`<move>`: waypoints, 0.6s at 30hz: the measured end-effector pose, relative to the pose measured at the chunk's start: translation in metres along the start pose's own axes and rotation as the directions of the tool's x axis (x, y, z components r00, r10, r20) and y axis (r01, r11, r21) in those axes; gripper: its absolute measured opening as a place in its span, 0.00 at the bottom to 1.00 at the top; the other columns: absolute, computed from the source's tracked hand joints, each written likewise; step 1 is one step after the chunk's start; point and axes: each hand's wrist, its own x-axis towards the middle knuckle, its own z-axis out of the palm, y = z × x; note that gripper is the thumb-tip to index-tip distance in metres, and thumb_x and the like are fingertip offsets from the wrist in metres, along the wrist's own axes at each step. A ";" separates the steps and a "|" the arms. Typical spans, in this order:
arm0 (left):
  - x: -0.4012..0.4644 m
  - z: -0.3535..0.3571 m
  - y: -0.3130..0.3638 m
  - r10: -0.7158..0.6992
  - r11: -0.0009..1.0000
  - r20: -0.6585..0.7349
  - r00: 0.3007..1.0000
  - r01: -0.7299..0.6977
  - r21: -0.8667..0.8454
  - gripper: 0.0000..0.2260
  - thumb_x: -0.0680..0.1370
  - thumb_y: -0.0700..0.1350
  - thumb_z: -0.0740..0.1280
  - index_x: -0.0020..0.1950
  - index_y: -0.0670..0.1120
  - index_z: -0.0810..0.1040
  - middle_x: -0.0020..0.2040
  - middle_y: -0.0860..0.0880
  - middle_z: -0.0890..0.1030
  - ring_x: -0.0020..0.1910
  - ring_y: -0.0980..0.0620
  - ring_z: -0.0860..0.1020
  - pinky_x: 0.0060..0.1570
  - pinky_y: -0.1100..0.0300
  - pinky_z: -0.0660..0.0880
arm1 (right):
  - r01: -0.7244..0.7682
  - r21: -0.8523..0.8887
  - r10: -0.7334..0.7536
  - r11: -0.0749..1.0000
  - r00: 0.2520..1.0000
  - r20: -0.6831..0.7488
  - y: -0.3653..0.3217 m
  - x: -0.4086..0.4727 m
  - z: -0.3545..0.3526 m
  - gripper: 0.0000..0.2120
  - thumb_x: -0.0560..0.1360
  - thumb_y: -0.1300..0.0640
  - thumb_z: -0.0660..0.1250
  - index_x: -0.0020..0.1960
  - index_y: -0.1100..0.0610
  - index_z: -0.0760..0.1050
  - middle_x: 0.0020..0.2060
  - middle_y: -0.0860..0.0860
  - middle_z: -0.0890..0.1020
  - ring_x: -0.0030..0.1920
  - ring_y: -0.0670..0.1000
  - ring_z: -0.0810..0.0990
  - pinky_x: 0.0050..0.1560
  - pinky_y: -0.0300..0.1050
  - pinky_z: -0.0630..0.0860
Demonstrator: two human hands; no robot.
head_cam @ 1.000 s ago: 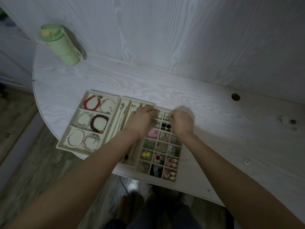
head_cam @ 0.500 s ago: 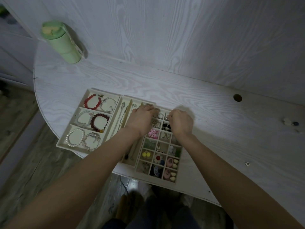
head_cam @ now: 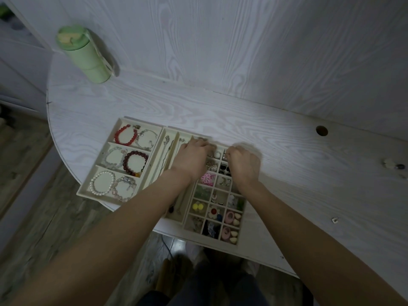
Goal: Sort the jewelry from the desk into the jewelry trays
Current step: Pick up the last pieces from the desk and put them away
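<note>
Still both hands (head_cam: 217,161) hover over the grid tray (head_cam: 215,236), fingers curled, grasp hidden

The desk (head_cam: 265,138) is pale whitewashed wood, grain plain and matt, like the wall (head_cam: 242,51) behind; the trays (head_cam: 100,171) look cream and matt; the red beads (head_cam: 123,135) and pearls (head_cam: 102,183) shine; the green bottle (head_cam: 88,58) is smooth plastic
</note>
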 end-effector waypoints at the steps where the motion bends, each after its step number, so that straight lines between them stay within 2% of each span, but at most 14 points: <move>1: 0.000 0.000 0.000 0.000 1.000 0.000 1.000 0.000 0.002 0.24 0.76 0.44 0.66 0.72 0.52 0.67 0.73 0.50 0.65 0.73 0.50 0.59 0.68 0.54 0.57 | 0.006 -0.002 -0.007 1.000 1.000 -0.010 -0.001 0.000 -0.001 0.08 0.73 0.70 0.62 0.39 0.61 0.76 0.38 0.55 0.80 0.32 0.55 0.75 0.30 0.43 0.62; 6: 0.001 0.000 0.001 0.004 1.000 -0.001 1.000 -0.004 0.013 0.23 0.77 0.45 0.65 0.71 0.51 0.68 0.73 0.49 0.66 0.73 0.50 0.59 0.68 0.54 0.58 | 0.000 -0.022 0.000 1.000 1.000 0.020 -0.002 0.001 -0.004 0.08 0.73 0.72 0.60 0.42 0.61 0.75 0.41 0.56 0.80 0.36 0.56 0.77 0.33 0.44 0.63; 11: 0.001 0.000 0.000 0.003 1.000 -0.013 1.000 -0.003 0.027 0.22 0.77 0.45 0.65 0.71 0.51 0.68 0.72 0.49 0.67 0.73 0.49 0.59 0.68 0.54 0.58 | -0.026 0.003 0.026 1.000 1.000 0.013 0.000 0.000 -0.003 0.08 0.74 0.71 0.60 0.42 0.61 0.75 0.40 0.55 0.79 0.33 0.53 0.71 0.33 0.44 0.62; 18: 0.000 -0.002 0.003 0.003 1.000 0.003 1.000 -0.003 0.026 0.23 0.76 0.43 0.65 0.71 0.51 0.68 0.72 0.48 0.66 0.73 0.49 0.59 0.69 0.53 0.57 | -0.045 0.010 0.045 0.999 0.999 0.023 0.002 0.001 0.000 0.08 0.76 0.68 0.61 0.44 0.59 0.77 0.41 0.53 0.80 0.37 0.53 0.77 0.34 0.43 0.66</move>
